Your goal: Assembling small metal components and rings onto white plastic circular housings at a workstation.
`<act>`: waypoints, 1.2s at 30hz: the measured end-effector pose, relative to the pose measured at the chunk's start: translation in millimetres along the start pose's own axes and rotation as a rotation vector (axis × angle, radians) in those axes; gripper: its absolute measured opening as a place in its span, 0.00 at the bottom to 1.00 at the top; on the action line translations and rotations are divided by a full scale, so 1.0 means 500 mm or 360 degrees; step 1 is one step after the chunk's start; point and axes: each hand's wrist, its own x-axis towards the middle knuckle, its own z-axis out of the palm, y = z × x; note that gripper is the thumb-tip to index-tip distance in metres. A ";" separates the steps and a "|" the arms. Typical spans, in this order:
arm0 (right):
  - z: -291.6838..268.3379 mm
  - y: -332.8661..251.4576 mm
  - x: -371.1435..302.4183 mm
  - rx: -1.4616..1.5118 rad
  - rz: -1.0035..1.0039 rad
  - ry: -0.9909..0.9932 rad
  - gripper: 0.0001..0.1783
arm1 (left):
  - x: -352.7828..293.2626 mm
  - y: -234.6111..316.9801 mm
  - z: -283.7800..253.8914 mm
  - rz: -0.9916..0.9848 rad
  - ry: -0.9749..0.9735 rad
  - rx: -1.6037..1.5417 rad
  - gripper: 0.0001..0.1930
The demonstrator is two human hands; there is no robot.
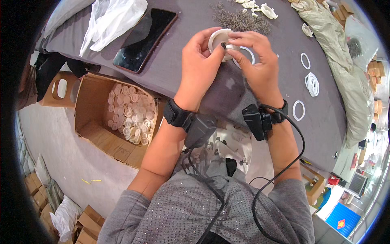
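White plastic, a round cap (218, 39) sits pinched in the left hand (200, 67), fingers curled around its rim, open face tilted toward the right hand (255, 61). The right fingertips (227, 45) close on a small dark piece (a spring, perhaps) at the cap's centre. Beyond the cap lies a spring pile (241, 20); white rings (311, 83) lie to its right on the grey table (183, 69).

Small assembly workshop, piecework bench. Grey-covered table (183, 77) under the left hand (199, 65) and right hand (256, 61); heap of small metal springs (239, 20) just beyond them, loose white rings (312, 83) to their right, open carton of white plastic caps (130, 116) on the floor to their left, more cartons stacked nearby.
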 end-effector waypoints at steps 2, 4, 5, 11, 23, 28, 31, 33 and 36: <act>-0.006 -0.004 0.001 -0.0074 0.0010 0.0009 0.10 | -0.001 0.002 0.000 -0.0004 0.0000 -0.0014 0.16; -0.008 -0.009 0.000 -0.0091 0.0061 0.0011 0.09 | -0.002 0.000 0.000 -0.0006 -0.0002 -0.0028 0.16; -0.009 -0.011 0.000 -0.0109 0.0113 0.0014 0.08 | -0.003 -0.004 0.000 0.0026 -0.0010 -0.0008 0.16; -0.014 -0.016 -0.004 -0.0072 0.0325 -0.0077 0.08 | -0.004 -0.004 0.003 0.0067 -0.0066 -0.0009 0.17; -0.020 -0.019 0.000 0.0789 0.1026 -0.0202 0.07 | -0.006 0.000 0.000 0.0043 -0.0095 0.0002 0.17; -0.017 -0.012 -0.004 0.0820 0.1018 -0.0173 0.07 | -0.008 0.009 -0.007 -0.0105 -0.0230 -0.0088 0.18; -0.011 -0.012 -0.006 0.0789 0.1006 -0.0148 0.07 | -0.008 0.012 -0.006 -0.0140 -0.0263 -0.0162 0.19; -0.006 -0.012 -0.009 0.0778 0.1028 -0.0117 0.06 | -0.007 0.014 0.000 -0.0225 -0.0238 -0.0159 0.18; 0.004 -0.012 -0.013 0.0790 0.1007 0.0025 0.05 | -0.005 0.008 0.001 -0.0180 -0.0231 -0.0101 0.17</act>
